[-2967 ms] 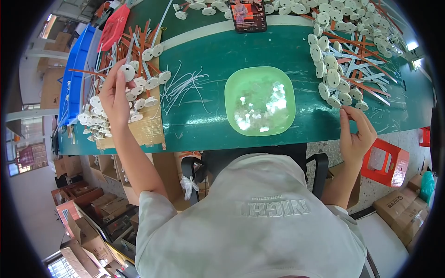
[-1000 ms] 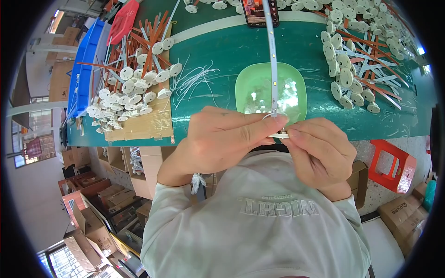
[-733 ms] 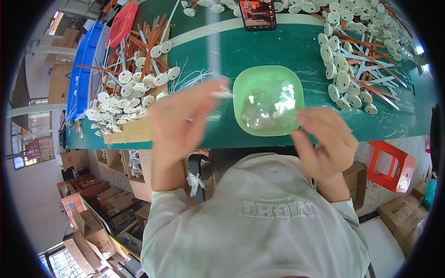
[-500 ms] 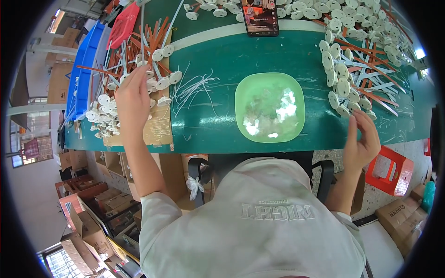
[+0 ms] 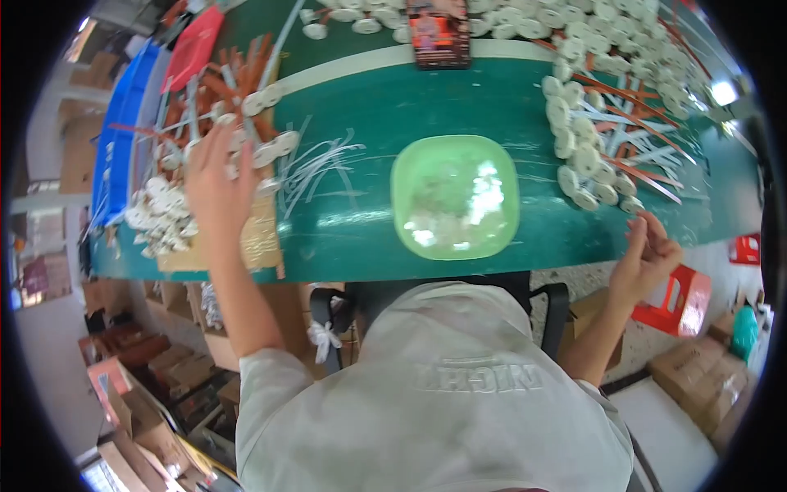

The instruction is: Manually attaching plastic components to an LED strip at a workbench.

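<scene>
My left hand [image 5: 217, 184] reaches out flat over a heap of white round parts with orange strips [image 5: 176, 197] on a cardboard sheet [image 5: 258, 242] at the table's left; its fingers are spread. My right hand [image 5: 648, 250] hovers at the table's right front edge with its fingers drawn together, next to a second heap of white discs and orange strips [image 5: 598, 156]. Whether it pinches anything is hidden. A light green bowl [image 5: 455, 197] with small clear bits sits between the hands, in front of me.
A bundle of thin white ties [image 5: 316, 164] lies left of the bowl on the green table [image 5: 369, 107]. A dark phone-like device [image 5: 438, 33] stands at the back. Blue bins [image 5: 123, 139] and a red tray [image 5: 193, 49] are at far left, a red stool [image 5: 684, 291] at lower right.
A second ago both hands were together over the bowl working a long white strip. They have parted: the left went to the left heap, the right to the right table edge.
</scene>
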The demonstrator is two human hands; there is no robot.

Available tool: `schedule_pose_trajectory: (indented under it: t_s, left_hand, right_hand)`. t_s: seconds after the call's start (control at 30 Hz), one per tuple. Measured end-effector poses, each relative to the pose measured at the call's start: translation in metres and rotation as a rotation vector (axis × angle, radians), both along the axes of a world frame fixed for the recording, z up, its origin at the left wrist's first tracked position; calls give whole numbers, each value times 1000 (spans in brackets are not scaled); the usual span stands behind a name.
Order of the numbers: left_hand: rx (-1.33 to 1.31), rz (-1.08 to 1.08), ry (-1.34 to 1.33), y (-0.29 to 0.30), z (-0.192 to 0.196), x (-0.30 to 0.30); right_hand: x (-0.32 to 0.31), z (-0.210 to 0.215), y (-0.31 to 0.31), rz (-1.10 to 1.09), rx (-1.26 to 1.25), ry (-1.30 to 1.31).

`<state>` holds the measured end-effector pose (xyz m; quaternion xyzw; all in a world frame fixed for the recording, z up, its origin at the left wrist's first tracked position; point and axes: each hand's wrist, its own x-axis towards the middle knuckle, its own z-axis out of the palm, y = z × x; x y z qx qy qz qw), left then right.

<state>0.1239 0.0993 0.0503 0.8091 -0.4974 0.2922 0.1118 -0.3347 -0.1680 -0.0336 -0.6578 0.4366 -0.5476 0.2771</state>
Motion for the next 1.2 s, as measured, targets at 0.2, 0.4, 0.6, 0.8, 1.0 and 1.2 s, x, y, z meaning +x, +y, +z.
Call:
schedule_pose_trajectory:
  t_s: [0.2,0.4,0.6,0.8,1.0,1.2]
  left_hand:
    - [-272,62,106,39,-26,-64]
    - [-416,122,315,51,-71,-106]
    - [-444,15,411,43,-81,-116]
    - [-487,-72,336,39,-87,-114]
    - [-462,-99,393,37,-87,-111]
    - [-474,-106,386,39,-87,-114]
  right_hand:
    - [16,19,-9,23,-14,51]
    - [38,76,-67,244,-253,643]
    - [88,71,-178,330,-738,1047]
    - [88,55,-188,214,-305,1215]
    - [82,78,-163,211,-619,1029]
    - [100,59,-197,518,7,1080]
